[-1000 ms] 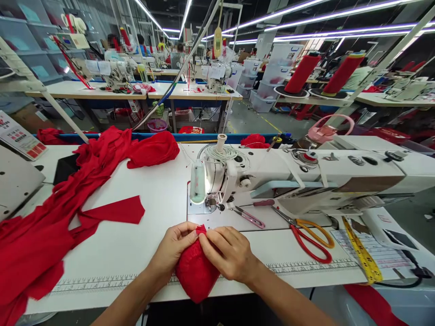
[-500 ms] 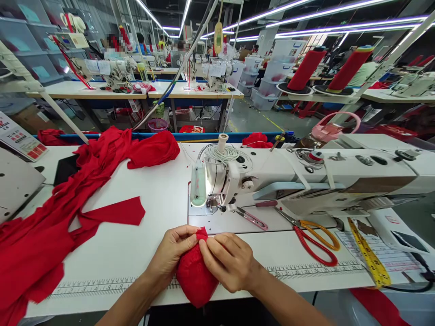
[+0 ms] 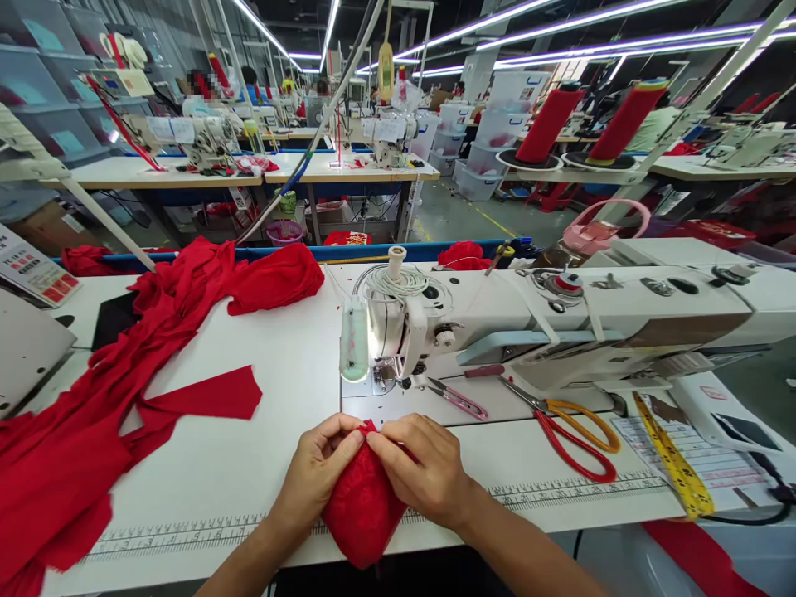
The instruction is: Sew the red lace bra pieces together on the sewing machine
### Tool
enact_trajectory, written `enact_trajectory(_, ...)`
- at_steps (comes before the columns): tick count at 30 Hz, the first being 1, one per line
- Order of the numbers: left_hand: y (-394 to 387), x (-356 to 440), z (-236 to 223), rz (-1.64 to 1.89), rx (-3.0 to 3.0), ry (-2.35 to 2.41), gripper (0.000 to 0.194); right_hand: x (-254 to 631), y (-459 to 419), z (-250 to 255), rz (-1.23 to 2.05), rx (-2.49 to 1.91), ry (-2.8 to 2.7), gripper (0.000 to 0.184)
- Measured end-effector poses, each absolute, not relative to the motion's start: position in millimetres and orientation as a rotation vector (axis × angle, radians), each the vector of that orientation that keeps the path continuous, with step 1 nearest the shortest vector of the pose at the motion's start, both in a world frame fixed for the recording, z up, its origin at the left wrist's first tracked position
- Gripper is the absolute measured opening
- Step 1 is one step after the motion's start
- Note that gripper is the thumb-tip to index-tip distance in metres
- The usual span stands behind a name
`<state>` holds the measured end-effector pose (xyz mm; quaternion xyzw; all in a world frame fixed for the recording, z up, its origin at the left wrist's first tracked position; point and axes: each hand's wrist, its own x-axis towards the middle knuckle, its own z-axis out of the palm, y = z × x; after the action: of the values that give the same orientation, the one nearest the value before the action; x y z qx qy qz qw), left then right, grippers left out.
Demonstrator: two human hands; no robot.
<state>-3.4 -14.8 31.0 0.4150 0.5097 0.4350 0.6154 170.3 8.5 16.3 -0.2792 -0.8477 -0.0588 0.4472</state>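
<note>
Both hands [image 3: 316, 466] [image 3: 430, 471] are pinched closed on the red fabric [image 3: 361, 512], hiding most of its top edge.

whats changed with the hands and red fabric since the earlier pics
The right hand has drawn in toward the left hand; less of the top of the held red fabric shows between their fingers. Both kept hold; the scissors stayed put.

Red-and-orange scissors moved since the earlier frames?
No. Judged against the tabletop ruler, the scissors lie in the same place, at the same angle.
</note>
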Motion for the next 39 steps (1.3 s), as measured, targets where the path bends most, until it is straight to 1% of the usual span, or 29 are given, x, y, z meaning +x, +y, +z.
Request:
enact_trajectory(5,-14.9,-3.3,30.3,1.015,1.115,1.273,0.029,164.5,12.2,16.9,0.368,-0.837,-1.936,0.009)
enact_trajectory(7,-16.2,-4.9,34.2,0.997,1.161,1.31,0.028,163.9,13.3,18.9,0.546,-0.88,-1.885,0.01)
enact_trajectory(10,-20.6,-10.0,48.5,0.964,1.302,1.363,0.026,164.1,13.3,26.7,0.745,-0.865,-1.883,0.009)
enact_trajectory(12,-25.2,-15.4,63.6,0.938,1.438,1.395,0.025,163.6,13.0,36.5,0.794,-0.802,-1.914,0.006)
enact_trajectory(15,-34.9,-25.7,90.2,0.866,1.613,1.399,0.024,159.7,13.1,56.1,0.84,-0.612,-1.993,0.017)
enact_trajectory(17,-42.6,-33.3,105.9,0.83,1.678,1.39,0.023,155.2,13.2,68.1,0.933,-0.443,-2.031,0.025)
enact_trajectory(19,-50.0,-40.8,116.2,0.85,1.704,1.413,0.023,150.5,12.1,75.7,1.018,-0.338,-2.038,0.03)
enact_trajectory(22,-57.2,-49.5,117.5,0.953,1.648,1.479,0.022,146.4,6.6,76.2,1.062,-0.375,-2.031,0.024)
enact_trajectory(25,-57.6,-53.2,104.2,1.035,1.521,1.51,0.023,147.3,-2.9,66.8,1.105,-0.471,-2.014,0.015)
enact_trajectory(31,-48.6,-46.6,75.7,1.126,1.382,1.489,0.027,157.8,-18.2,44.9,1.053,-0.675,-1.924,0.012)
enact_trajectory(33,-46.0,-43.2,72.1,1.124,1.357,1.481,0.028,161.1,-20.1,40.4,1.017,-0.732,-1.881,0.011)
enact_trajectory(39,-42.3,-35.0,68.7,1.143,1.296,1.467,0.03,166.0,-23.4,34.2,0.979,-0.953,-1.721,0.015)
